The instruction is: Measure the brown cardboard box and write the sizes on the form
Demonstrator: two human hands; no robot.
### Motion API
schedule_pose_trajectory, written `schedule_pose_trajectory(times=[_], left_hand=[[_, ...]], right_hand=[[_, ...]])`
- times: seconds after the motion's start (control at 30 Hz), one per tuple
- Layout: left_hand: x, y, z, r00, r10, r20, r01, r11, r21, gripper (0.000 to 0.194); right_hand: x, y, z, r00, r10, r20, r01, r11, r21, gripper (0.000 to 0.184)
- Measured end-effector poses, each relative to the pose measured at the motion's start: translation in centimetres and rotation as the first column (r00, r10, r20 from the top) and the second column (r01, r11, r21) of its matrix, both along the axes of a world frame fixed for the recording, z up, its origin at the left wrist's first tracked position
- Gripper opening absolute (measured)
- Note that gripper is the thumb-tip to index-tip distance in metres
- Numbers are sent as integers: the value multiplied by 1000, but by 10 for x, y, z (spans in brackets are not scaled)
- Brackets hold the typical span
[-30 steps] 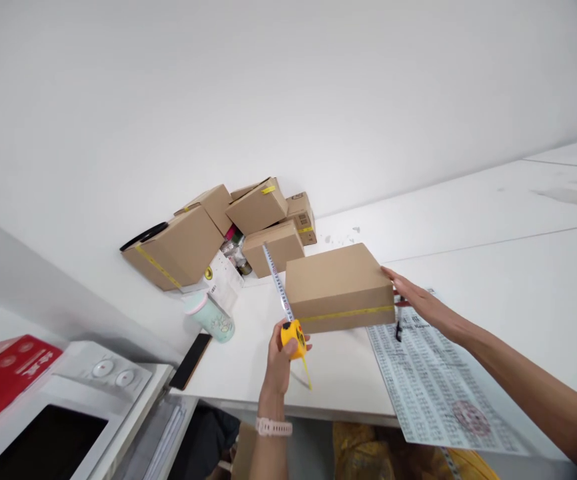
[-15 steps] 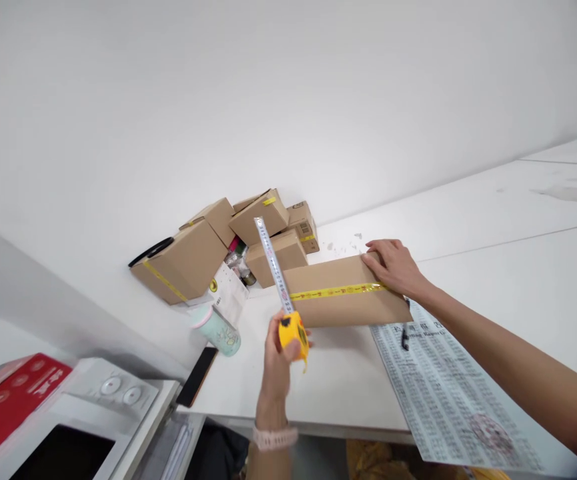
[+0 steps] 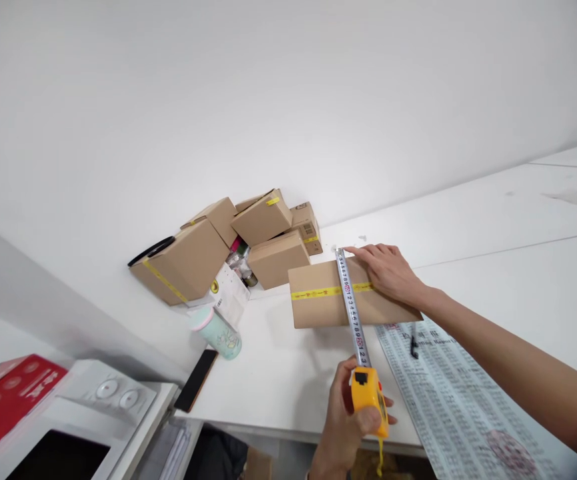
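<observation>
My left hand (image 3: 341, 420) grips a yellow tape measure (image 3: 370, 400) near the table's front edge. Its metal blade (image 3: 349, 300) is drawn out and lies across the cardboard box (image 3: 316, 310), which has yellow printed tape along it. My right hand (image 3: 391, 270) holds the box at its upper right edge. The index finger reaches out to the blade's far end, seemingly touching it. The right thumb and the lower fingers are partly hidden.
Several cardboard boxes (image 3: 278, 260) are stacked against the wall. A mint tumbler (image 3: 221, 337) and a dark flat object (image 3: 196, 380) lie at the left. A printed sheet (image 3: 463, 393) with a black pen (image 3: 414, 345) is at the right. Beside the table stands a white microwave (image 3: 96, 413).
My left hand has brought the tape measure right and nearer to me, laying the blade across the box. My right index finger has stretched out to the blade's end.
</observation>
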State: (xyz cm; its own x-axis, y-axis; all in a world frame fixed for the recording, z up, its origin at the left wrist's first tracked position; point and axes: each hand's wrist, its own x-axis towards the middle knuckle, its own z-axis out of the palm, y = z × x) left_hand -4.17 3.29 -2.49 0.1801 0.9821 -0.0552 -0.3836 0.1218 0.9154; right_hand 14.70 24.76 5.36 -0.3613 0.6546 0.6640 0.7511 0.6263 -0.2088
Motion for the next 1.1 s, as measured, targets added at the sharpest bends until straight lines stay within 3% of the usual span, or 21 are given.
schedule_pose_trajectory(times=[0.53,0.77,1.1], left_hand=[[10,-11,-18,997,-53,59,54,998,-27,78],[14,-4,-27,996,-75,46,76,997,-25,78],[10,-2,-28,995,-88,38,89,995,-40,78]], right_hand=[[-4,0,2,983,-83,161,77,996,44,53],[-4,1,2,986,-80,149,75,996,42,54],[-4,0,1,991,-74,115,68,996,57,52]])
